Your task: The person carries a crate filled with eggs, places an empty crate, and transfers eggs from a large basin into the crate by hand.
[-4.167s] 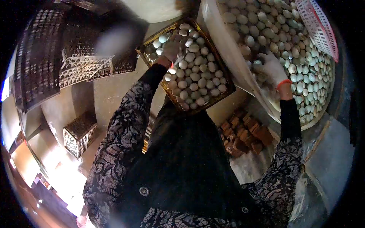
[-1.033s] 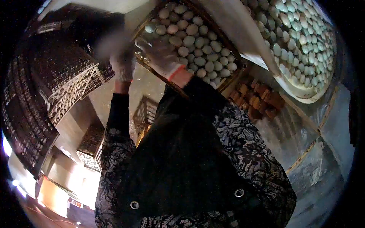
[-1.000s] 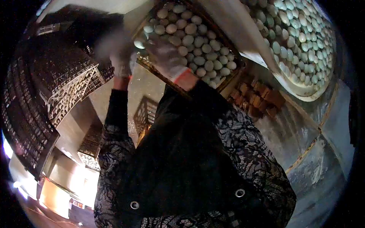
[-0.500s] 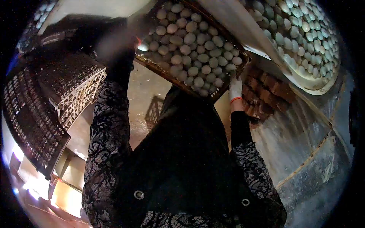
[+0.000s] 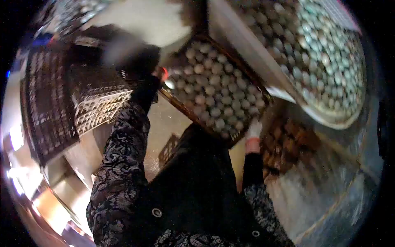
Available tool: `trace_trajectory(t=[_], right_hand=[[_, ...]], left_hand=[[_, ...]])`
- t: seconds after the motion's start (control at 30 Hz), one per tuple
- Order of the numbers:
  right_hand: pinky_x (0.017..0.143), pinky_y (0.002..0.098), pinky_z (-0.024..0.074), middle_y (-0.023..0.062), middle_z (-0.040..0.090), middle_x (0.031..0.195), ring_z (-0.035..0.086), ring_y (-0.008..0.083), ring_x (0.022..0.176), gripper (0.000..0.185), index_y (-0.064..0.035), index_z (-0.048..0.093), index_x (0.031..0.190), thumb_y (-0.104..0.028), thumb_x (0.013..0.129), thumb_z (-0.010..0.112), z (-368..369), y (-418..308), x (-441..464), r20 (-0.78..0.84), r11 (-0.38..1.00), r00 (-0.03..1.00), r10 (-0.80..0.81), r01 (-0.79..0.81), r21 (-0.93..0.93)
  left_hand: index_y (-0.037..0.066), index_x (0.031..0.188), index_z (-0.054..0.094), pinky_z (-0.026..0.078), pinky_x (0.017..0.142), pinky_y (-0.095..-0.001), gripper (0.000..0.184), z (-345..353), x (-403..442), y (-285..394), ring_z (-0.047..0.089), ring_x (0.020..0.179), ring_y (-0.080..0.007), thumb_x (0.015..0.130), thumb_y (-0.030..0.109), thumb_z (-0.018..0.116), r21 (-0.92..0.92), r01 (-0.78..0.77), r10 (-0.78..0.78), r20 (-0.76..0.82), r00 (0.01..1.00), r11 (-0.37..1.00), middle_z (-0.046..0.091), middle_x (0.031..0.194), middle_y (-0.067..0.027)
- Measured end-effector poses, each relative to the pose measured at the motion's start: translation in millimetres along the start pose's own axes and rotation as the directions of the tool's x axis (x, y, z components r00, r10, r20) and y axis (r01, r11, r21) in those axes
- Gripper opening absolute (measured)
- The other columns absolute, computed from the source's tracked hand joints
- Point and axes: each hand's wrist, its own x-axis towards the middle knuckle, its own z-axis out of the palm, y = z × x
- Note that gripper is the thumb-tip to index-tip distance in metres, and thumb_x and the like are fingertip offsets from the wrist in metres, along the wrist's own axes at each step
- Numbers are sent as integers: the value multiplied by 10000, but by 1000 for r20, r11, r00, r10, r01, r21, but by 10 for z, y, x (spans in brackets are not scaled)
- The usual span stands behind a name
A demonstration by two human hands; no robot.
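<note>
A dark-rimmed crate (image 5: 187,114) full of pale eggs (image 5: 216,88) is at upper centre, tilted in view. At its lower right end, my gloved right hand (image 5: 254,128), with an orange-red cuff, is closed on the crate's edge. My left hand (image 5: 172,73) is at the crate's upper left end, beside a bright egg (image 5: 169,84). Its fingers are dark and blurred, so its grip is unclear. The picture is smeared by motion.
A large white tub (image 5: 325,120) of eggs stands at upper right, with a pale perforated basket (image 5: 339,14) at its far edge. Stacked dark crates (image 5: 49,99) and a lighter slatted one (image 5: 101,111) are at left. Reddish-brown blocks (image 5: 288,144) lie below the tub.
My right hand has left the tub, passed over the crate's left side and moved to its lower right end. My left hand is back at the upper left end. The view has shifted.
</note>
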Motion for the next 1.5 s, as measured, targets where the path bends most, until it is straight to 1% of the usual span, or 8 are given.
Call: trace_trajectory(t=[0.03,0.23,0.5,0.67,0.77,0.83,0.9,1.5], right_hand=[[781,356,426,95,562,1043,522,203,901,416,36,505,1125,-321,914,479,111,-582,-497,118,908,992,-48,-6,419],[838,344,419,77,518,1180,515,195,1002,578,10,469,1215,-452,870,514,-475,-1350,-988,329,997,944,-18,-7,75],[900,382,414,94,478,1225,497,241,1066,586,-15,402,1269,-468,898,431,-342,-1914,-1508,730,993,675,-110,96,61],[891,362,419,87,501,1193,502,215,1053,537,-4,441,1232,-435,910,426,682,-1290,-1693,903,331,275,-331,929,-162],[885,343,425,80,516,1166,515,201,1029,506,-21,469,1210,-430,915,416,1095,-1227,-2851,872,401,330,-362,899,-173],[735,292,459,25,553,997,539,138,846,473,-48,516,1105,-466,913,407,1420,-1340,-3759,863,916,504,30,331,-225],[457,207,276,-66,420,697,347,42,540,391,-114,503,866,-490,911,405,2392,-1114,-3832,812,894,570,126,290,-342],[412,214,286,-57,409,574,357,60,463,425,-142,485,716,-531,879,436,5359,130,-6155,970,544,-92,224,838,-46]], left_hand=[[2,1254,413,363,962,-265,401,-21,-261,55,469,1106,-181,892,161,481,-123,-19,18,-11,1000,992,503,1211,-133],[1,996,600,480,680,-311,385,-4,-1327,-528,602,715,-179,815,340,622,97,327,-277,-341,898,940,632,761,-106],[-39,847,591,440,649,-340,551,395,-3814,-20,554,705,-193,882,482,416,-575,335,-630,-448,635,746,599,730,-114],[-31,853,588,433,684,-344,592,386,-4993,-1107,556,728,-217,900,509,348,-715,254,-741,-529,414,652,594,735,-140],[-30,962,585,428,717,-331,561,564,-5682,-1226,551,780,-196,914,479,355,-794,142,-797,-548,252,591,608,805,-136],[-50,1022,562,424,737,-313,549,622,-6006,-1305,533,827,-166,923,451,362,-817,-28,-808,-574,136,576,607,870,-112],[-70,1105,525,414,788,-294,536,339,-6031,-1505,512,890,-153,927,416,385,-870,-84,-863,-494,109,487,592,993,-95],[40,891,570,359,557,-248,463,-501,-8027,-2214,413,640,-78,920,466,389,-736,-428,-827,-319,-463,524,484,712,34]])
